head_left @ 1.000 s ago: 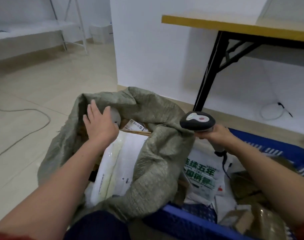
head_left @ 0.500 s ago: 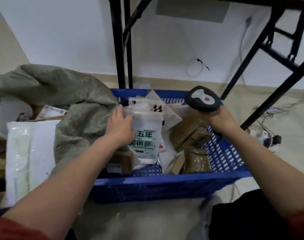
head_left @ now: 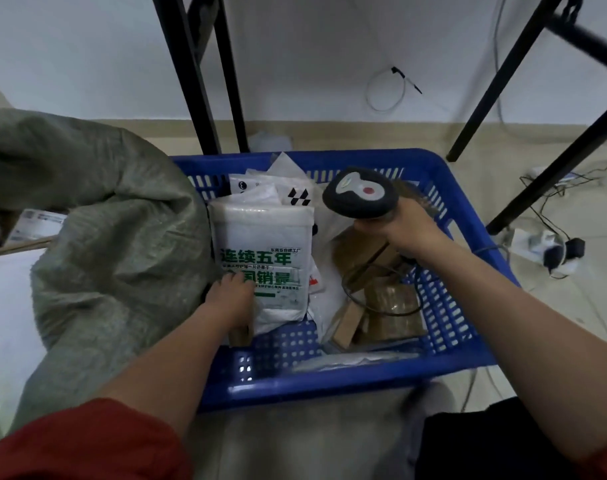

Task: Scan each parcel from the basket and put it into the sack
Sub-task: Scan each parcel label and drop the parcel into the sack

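Note:
A blue plastic basket [head_left: 461,216] sits on the floor in front of me with several parcels inside. My left hand [head_left: 231,297] grips the lower left corner of a white padded bag with green print [head_left: 260,237], thumb on its front. My right hand [head_left: 404,228] holds a black barcode scanner [head_left: 359,194] over the basket's right half, above brown taped boxes [head_left: 385,306]. The grey-green woven sack [head_left: 115,244] lies crumpled to the left, touching the basket's left side. More white mailers [head_left: 288,183] stand behind the held bag.
Black table legs [head_left: 205,74] rise behind the basket, and more [head_left: 551,109] slant at the right. A power strip with plugs and cables [head_left: 551,247] lies on the floor at the right. A white parcel [head_left: 8,306] shows in the sack's mouth at far left.
My view swung from the sack to the basket. My left hand left the sack, reached into the basket and slid down the printed white bag to grip its lower corner. The scanner stayed over the basket.

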